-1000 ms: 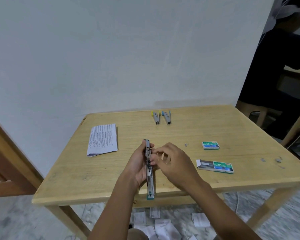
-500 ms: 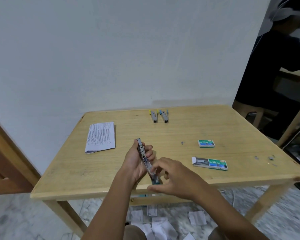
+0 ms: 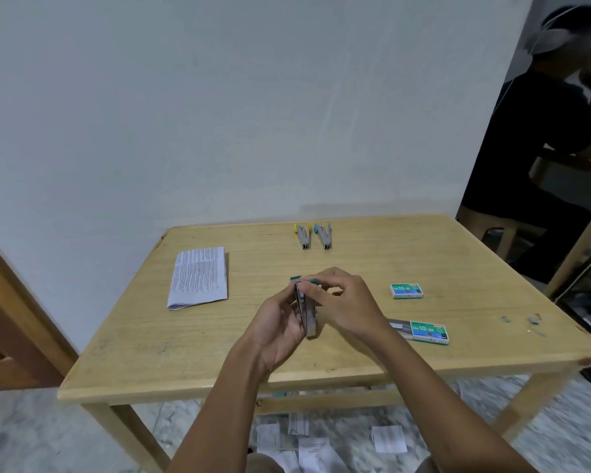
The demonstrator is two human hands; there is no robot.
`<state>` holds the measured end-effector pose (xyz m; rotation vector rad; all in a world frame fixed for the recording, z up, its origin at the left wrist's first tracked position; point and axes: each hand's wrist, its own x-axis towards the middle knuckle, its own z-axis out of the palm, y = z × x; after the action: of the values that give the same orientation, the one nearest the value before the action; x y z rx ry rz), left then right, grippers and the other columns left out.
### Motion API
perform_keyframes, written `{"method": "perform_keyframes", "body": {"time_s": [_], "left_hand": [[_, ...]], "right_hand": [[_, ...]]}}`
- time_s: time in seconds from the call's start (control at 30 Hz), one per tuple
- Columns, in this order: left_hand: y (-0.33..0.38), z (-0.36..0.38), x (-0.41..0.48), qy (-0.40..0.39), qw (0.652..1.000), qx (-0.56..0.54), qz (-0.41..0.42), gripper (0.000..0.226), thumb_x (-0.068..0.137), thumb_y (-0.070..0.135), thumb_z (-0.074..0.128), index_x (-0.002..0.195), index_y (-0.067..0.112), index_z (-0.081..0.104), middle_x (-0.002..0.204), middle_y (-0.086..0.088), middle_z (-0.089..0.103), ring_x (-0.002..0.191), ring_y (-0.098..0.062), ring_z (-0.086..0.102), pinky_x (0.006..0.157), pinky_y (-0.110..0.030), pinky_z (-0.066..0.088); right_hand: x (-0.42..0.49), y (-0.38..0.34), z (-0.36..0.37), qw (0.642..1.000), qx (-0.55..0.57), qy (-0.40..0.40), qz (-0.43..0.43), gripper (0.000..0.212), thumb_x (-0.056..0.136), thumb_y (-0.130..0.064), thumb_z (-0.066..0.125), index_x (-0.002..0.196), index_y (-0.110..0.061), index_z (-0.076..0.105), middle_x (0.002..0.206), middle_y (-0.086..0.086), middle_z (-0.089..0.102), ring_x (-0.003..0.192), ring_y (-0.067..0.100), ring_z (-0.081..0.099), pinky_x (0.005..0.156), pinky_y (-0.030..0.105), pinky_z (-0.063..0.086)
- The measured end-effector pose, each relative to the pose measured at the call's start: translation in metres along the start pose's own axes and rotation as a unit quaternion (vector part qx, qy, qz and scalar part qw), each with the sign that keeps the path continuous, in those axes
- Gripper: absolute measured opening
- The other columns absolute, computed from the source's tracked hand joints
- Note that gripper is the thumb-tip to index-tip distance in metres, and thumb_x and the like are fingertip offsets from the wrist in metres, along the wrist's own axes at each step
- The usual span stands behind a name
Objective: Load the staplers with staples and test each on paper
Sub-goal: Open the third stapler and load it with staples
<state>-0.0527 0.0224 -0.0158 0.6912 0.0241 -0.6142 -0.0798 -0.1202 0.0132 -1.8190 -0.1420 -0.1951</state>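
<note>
Both hands hold a green stapler (image 3: 307, 314) over the middle of the wooden table (image 3: 151, 353).

A folded paper (image 3: 197, 278) lies at ten o'clock from the hands. The left hand (image 3: 279, 324) curls round the stapler's metal body. A yellow stapler (image 3: 303, 236) and a blue stapler (image 3: 323, 235) lie side by side at twelve o'clock. The right hand (image 3: 348, 302) pinches the green far end. A closed staple box (image 3: 406, 290) sits at three o'clock, an open staple box (image 3: 423, 331) at four, and loose staples (image 3: 519, 319) lie beyond.

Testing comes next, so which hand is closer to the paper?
Left. The left hand is right of the paper; the right hand sits farther right, beyond the stapler.
</note>
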Motion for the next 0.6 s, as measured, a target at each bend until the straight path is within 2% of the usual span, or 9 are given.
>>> {"method": "perform_keyframes", "body": {"time_s": [0.03, 0.13, 0.2, 0.3, 0.37, 0.43, 0.47, 0.53, 0.6], "left_hand": [[0.000, 0.000, 0.000, 0.002, 1.000, 0.006, 0.002, 0.036, 0.103, 0.022, 0.046, 0.125, -0.003, 0.058, 0.114, -0.022, 0.063, 0.102, -0.028, 0.065, 0.100, -0.039, 0.048], [-0.001, -0.002, 0.002, 0.002, 0.999, 0.032, 0.002, 0.040, 0.103, 0.024, 0.047, 0.131, -0.003, 0.056, 0.117, -0.022, 0.061, 0.103, -0.028, 0.063, 0.092, -0.036, 0.052], [-0.002, -0.001, 0.001, 0.002, 0.998, 0.057, 0.003, 0.043, 0.102, 0.029, 0.047, 0.131, -0.001, 0.055, 0.110, -0.020, 0.060, 0.090, -0.027, 0.061, 0.073, -0.034, 0.051], [-0.004, 0.003, -0.001, -0.004, 0.997, 0.078, 0.007, 0.046, 0.101, 0.039, 0.042, 0.124, 0.004, 0.060, 0.099, -0.017, 0.063, 0.085, -0.028, 0.061, 0.067, -0.035, 0.043], [-0.004, 0.004, -0.001, -0.006, 0.996, 0.090, 0.007, 0.055, 0.101, 0.045, 0.038, 0.127, 0.002, 0.058, 0.098, -0.016, 0.067, 0.079, -0.025, 0.061, 0.066, -0.035, 0.039], [-0.004, 0.002, -0.001, -0.020, 0.995, 0.100, 0.009, 0.064, 0.099, 0.052, 0.038, 0.130, 0.000, 0.057, 0.102, -0.018, 0.065, 0.076, -0.025, 0.058, 0.065, -0.035, 0.039], [-0.004, 0.001, 0.000, -0.027, 0.994, 0.103, 0.010, 0.067, 0.097, 0.055, 0.040, 0.129, -0.002, 0.058, 0.101, -0.019, 0.062, 0.075, -0.025, 0.057, 0.066, -0.035, 0.040], [-0.005, 0.000, -0.001, -0.033, 0.993, 0.109, 0.009, 0.071, 0.095, 0.060, 0.040, 0.123, -0.002, 0.060, 0.089, -0.018, 0.059, 0.070, -0.025, 0.055, 0.065, -0.035, 0.041], [-0.005, 0.000, -0.002, -0.038, 0.993, 0.109, 0.012, 0.073, 0.095, 0.063, 0.037, 0.118, -0.001, 0.064, 0.081, -0.016, 0.060, 0.068, -0.025, 0.055, 0.066, -0.035, 0.042]], "right_hand": [[-0.001, 0.001, 0.001, 1.000, 0.016, 0.002, -0.002, 0.023, 0.076, -0.048, 0.074, 0.091, -0.031, 0.079, 0.093, -0.006, 0.067, 0.091, 0.010, 0.067, 0.082, 0.036, 0.057], [-0.002, 0.003, 0.002, 0.999, 0.030, -0.007, -0.014, 0.022, 0.079, -0.042, 0.073, 0.095, -0.028, 0.079, 0.094, -0.004, 0.068, 0.091, 0.012, 0.067, 0.082, 0.034, 0.057], [-0.001, 0.007, 0.003, 1.000, 0.017, -0.002, -0.015, 0.022, 0.081, -0.044, 0.071, 0.099, -0.031, 0.078, 0.094, -0.011, 0.065, 0.093, 0.009, 0.065, 0.084, 0.031, 0.054], [0.002, 0.011, 0.006, 1.000, 0.022, 0.009, 0.009, 0.042, 0.072, -0.067, 0.067, 0.106, -0.042, 0.073, 0.102, -0.021, 0.057, 0.106, 0.011, 0.062, 0.094, 0.041, 0.053], [0.004, 0.011, 0.010, 0.998, 0.044, 0.001, 0.049, 0.060, 0.064, -0.076, 0.068, 0.117, -0.047, 0.065, 0.116, -0.016, 0.055, 0.112, 0.015, 0.061, 0.094, 0.044, 0.053], [0.004, 0.008, 0.013, 0.991, 0.077, -0.027, 0.109, 0.072, 0.065, -0.074, 0.070, 0.126, -0.038, 0.059, 0.116, 0.004, 0.061, 0.098, 0.016, 0.065, 0.083, 0.040, 0.055], [0.004, 0.005, 0.012, 0.987, 0.087, -0.045, 0.128, 0.066, 0.068, -0.071, 0.070, 0.121, -0.031, 0.063, 0.101, 0.012, 0.066, 0.080, 0.016, 0.064, 0.069, 0.037, 0.051], [0.003, 0.003, 0.010, 0.986, 0.087, -0.062, 0.130, 0.052, 0.077, -0.066, 0.066, 0.101, -0.020, 0.071, 0.073, 0.012, 0.060, 0.054, 0.015, 0.052, 0.053, 0.033, 0.042], [0.003, 0.002, 0.010, 0.984, 0.104, -0.047, 0.139, 0.049, 0.081, -0.061, 0.065, 0.093, -0.013, 0.073, 0.070, 0.009, 0.059, 0.050, 0.014, 0.048, 0.051, 0.029, 0.042]]}}
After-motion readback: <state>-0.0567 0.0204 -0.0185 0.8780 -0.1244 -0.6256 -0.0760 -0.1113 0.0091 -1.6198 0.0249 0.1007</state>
